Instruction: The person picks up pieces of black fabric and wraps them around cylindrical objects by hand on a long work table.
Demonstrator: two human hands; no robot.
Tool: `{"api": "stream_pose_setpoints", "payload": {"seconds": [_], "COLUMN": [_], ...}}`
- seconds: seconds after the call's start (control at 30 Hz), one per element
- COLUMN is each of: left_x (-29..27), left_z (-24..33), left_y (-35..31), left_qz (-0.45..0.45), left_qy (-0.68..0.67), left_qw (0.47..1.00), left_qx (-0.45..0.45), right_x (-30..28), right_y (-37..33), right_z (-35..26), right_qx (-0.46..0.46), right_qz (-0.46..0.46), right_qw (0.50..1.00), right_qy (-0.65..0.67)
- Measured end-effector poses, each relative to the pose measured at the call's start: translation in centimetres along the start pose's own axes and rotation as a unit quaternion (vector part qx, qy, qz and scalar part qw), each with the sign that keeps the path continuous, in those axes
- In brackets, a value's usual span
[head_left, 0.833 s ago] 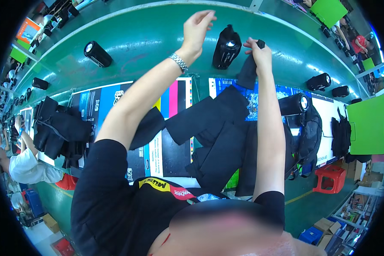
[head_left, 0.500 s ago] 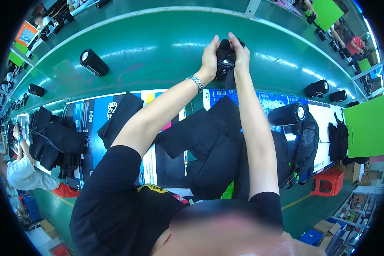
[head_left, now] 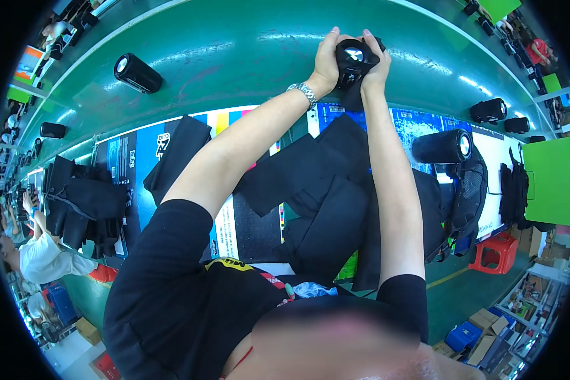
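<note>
At the far side of the bench I hold a black cylindrical speaker (head_left: 353, 57) between both hands, its shiny round end tilted up toward me. My left hand (head_left: 326, 66), with a metal watch band at the wrist, is wrapped round its left side. My right hand (head_left: 376, 71) grips the right side. Dark cloth (head_left: 352, 99) hangs below the speaker; whether it wraps the body I cannot tell. Beneath my forearms lie several black fabric sleeves (head_left: 326, 209). Another black speaker (head_left: 442, 147) lies on its side to the right of my right forearm.
One speaker (head_left: 137, 73) lies on the green surface (head_left: 234, 69) at left, others (head_left: 489, 110) at right. Black fabric pieces (head_left: 85, 197) are piled at left. A black mesh bag (head_left: 472, 190), a green panel (head_left: 554, 180) and a red stool (head_left: 494, 253) stand right. A co-worker (head_left: 50, 256) sits at left.
My hands have moved slightly farther away and right with the speaker. It has turned, so its shiny round end now faces up toward me. The whole view has shifted a little.
</note>
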State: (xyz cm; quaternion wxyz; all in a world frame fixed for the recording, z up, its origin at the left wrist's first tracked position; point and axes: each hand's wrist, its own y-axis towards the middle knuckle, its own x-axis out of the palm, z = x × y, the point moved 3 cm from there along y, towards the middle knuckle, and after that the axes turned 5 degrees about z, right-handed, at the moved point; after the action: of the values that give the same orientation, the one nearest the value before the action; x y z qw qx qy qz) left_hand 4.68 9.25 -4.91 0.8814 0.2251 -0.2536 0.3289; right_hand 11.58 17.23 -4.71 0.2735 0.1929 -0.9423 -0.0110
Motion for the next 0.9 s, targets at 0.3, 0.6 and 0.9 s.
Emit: {"api": "stream_pose_setpoints", "payload": {"seconds": [0.3, 0.6, 0.9], "left_x": [2.7, 2.4, -0.2], "left_z": [-0.1, -2.3, -0.2], "left_y": [0.7, 2.5, 4.2], "left_qz": [0.033, 0.148, 0.079], "left_qy": [0.065, 0.061, -0.007], "left_qw": [0.994, 0.984, 0.989], "left_qx": [-0.078, -0.076, -0.124], "right_x": [-1.0, 0.2, 2.0], "right_y": [-3.8, -8.0, -4.7], "right_z": [-7.7, -11.8, -8.2], "right_qx": [-0.239, -0.319, -0.114], "right_qz": [0.059, -0.047, -0.155], "right_qw": [0.955, 0.723, 0.915], "right_qy": [-0.168, -0.611, -0.355]}}
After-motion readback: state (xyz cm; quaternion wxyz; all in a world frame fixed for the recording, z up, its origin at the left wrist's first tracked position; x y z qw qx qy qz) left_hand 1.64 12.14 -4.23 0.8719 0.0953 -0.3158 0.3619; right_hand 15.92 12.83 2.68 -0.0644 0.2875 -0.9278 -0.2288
